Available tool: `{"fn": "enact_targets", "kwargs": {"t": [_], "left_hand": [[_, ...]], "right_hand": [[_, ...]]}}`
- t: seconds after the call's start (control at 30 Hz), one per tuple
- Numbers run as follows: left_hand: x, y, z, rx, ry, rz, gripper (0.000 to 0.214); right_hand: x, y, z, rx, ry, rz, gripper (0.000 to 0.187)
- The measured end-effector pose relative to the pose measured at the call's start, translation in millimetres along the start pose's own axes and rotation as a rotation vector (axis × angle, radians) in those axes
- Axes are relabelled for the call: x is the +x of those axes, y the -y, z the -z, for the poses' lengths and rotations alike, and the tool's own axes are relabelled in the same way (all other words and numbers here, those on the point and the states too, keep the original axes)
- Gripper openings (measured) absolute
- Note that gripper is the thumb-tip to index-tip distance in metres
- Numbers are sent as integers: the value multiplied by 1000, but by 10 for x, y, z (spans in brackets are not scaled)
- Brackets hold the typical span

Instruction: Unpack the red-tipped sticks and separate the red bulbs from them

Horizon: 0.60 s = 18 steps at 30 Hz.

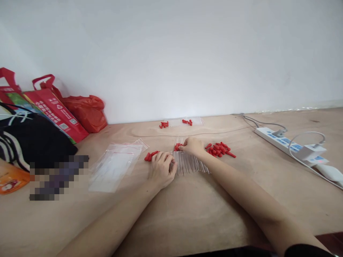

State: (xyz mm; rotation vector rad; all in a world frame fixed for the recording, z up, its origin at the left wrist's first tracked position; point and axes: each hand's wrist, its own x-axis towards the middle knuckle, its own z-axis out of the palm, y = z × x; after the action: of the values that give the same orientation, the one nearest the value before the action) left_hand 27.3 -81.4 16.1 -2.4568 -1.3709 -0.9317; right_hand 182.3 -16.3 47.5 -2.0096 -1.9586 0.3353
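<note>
My left hand [163, 167] rests on the table with its fingers curled in and the thumb near the index finger. Whatever lies under those fingers is hidden. Just beyond its fingertips is a small group of red rubber bulbs [150, 156]. My right hand [194, 145] reaches over a row of thin clear tubes [189, 163], thumb and index finger closed at a few red bulbs [177, 146] lying on the tubes. Its fingertips partly cover them. A larger pile of red bulbs [218, 149] sits to the right of my right hand.
Clear zip bags [114, 167] lie at left. Near the wall, two small red bulb groups [164, 125] rest by another clear bag [197, 121]. A white power strip [284, 142] with cables is at right. Red shopping bags [57, 110] and a black bag [34, 139] stand far left.
</note>
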Motion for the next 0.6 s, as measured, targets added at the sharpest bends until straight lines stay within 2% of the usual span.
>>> {"fn": "enact_targets", "kwargs": {"t": [0.17, 0.27, 0.33, 0.43, 0.5, 0.6], "left_hand": [[-17, -8, -3, 4, 9, 14, 9], [-21, 3, -1, 15, -2, -1, 21], [-16, -1, -3, 36, -28, -38, 32], [-6, -50, -7, 109, -83, -138, 40], [-8, -105, -11, 154, -113, -211, 38], [-23, -179, -21, 160, -142, -297, 23]], "right_hand": [[-11, -105, 110, 110, -80, -89, 26], [-116, -287, 190, 225, -139, -44, 22], [-243, -440, 220, 300, -163, 81, 18], [-481, -656, 199, 267, -280, 398, 13], [-634, -762, 146, 170, -364, 598, 11], [-795, -842, 51, 138, -446, 759, 10]]}}
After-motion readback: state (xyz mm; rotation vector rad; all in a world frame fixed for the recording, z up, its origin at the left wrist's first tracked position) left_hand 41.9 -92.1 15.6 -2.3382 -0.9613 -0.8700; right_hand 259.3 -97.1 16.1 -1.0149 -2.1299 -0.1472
